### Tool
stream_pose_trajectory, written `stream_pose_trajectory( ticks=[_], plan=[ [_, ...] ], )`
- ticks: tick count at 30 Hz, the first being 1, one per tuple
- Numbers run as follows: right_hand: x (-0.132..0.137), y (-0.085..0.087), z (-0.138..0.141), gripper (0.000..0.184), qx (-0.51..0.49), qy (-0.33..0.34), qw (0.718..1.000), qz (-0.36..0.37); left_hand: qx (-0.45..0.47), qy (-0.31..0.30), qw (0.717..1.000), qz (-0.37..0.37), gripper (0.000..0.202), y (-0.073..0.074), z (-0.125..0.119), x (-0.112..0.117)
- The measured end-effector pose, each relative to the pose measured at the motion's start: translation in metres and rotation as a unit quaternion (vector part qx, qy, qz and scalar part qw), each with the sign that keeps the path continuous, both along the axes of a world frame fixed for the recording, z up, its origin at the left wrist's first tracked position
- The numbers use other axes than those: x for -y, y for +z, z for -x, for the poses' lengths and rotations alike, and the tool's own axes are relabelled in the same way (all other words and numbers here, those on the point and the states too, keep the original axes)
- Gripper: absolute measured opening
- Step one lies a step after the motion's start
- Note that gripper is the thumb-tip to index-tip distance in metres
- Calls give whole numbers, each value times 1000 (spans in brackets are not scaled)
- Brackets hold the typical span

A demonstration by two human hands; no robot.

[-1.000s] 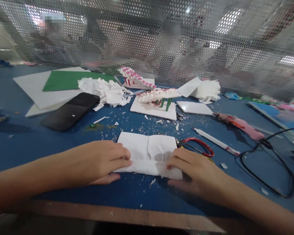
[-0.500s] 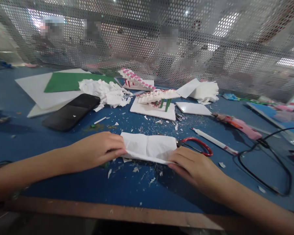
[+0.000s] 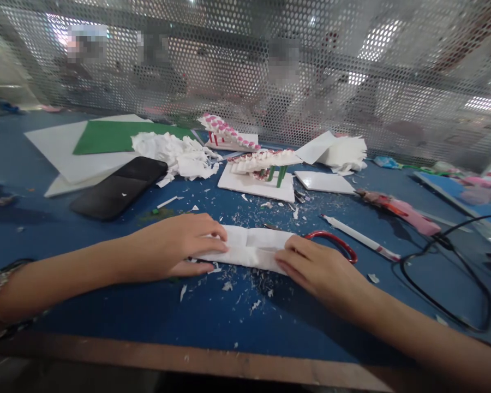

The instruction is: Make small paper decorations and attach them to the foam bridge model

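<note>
A white paper napkin [image 3: 247, 248], folded lengthwise into a narrow strip, lies between my hands near the table's front. My left hand [image 3: 188, 245] rests its outstretched fingers on the strip's left end. Its thumb stands apart, below the strip's lower edge. On the right end, my right hand [image 3: 311, 265] has its fingers closed around the napkin's edge. Red-handled scissors or pliers [image 3: 335, 240] lie partly under the napkin and behind my right hand. Small white scraps [image 3: 256, 303] are scattered on the blue table around the strip.
Beyond the napkin are a small white model on green posts [image 3: 265, 161], a pink-dotted model [image 3: 225, 131] and crumpled white paper [image 3: 180, 155]. A black phone [image 3: 118, 188] lies left. A marker [image 3: 360, 237] and a pink corded tool [image 3: 405, 213] lie right, before a perforated metal screen [image 3: 229, 71].
The napkin's lower part has been folded up, making the strip narrower. My left hand has moved right and its thumb has come away from its fingers.
</note>
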State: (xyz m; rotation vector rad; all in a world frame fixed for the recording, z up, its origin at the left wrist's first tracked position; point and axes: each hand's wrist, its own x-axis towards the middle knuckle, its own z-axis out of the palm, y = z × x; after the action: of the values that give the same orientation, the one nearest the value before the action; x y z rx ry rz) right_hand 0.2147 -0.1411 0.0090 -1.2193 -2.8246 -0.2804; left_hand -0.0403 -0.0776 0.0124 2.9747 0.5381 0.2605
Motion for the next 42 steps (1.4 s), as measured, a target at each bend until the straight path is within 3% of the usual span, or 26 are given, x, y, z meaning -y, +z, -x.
stream_pose_trajectory(
  ticks=[2,7,13,17,22,25,30,35,38,42],
  plan=[
    [-1,3,-2,20,0,22,1000,7,-15,-19,1000,16,25,0,1,-1],
    [0,11,-5,19,-33,17,998,47,-10,8,1000,13,29,-5,1,-1],
    [-5,7,2,24,-54,37,997,-45,-13,93,992,83,28,2,-2,-2],
    [-19,4,3,23,-82,-19,996,-21,-28,158,982,101,31,5,-5,-3],
    [-31,2,1,17,-95,-47,994,0,-100,164,981,-15,31,3,-7,-1],
    [-32,4,3,19,-48,-37,998,-8,-105,120,982,-100,28,2,-10,-1],
    [-31,11,2,17,-27,25,999,19,-131,68,978,-150,24,0,-19,-5],
    [-31,12,3,18,-8,21,999,27,-173,44,967,-184,28,1,-25,-9],
    [-33,13,9,19,-4,19,1000,1,-152,73,975,-142,30,8,-33,-11],
    [-38,26,13,26,-38,-8,999,2,-127,96,986,37,19,29,-42,-16]
  ],
)
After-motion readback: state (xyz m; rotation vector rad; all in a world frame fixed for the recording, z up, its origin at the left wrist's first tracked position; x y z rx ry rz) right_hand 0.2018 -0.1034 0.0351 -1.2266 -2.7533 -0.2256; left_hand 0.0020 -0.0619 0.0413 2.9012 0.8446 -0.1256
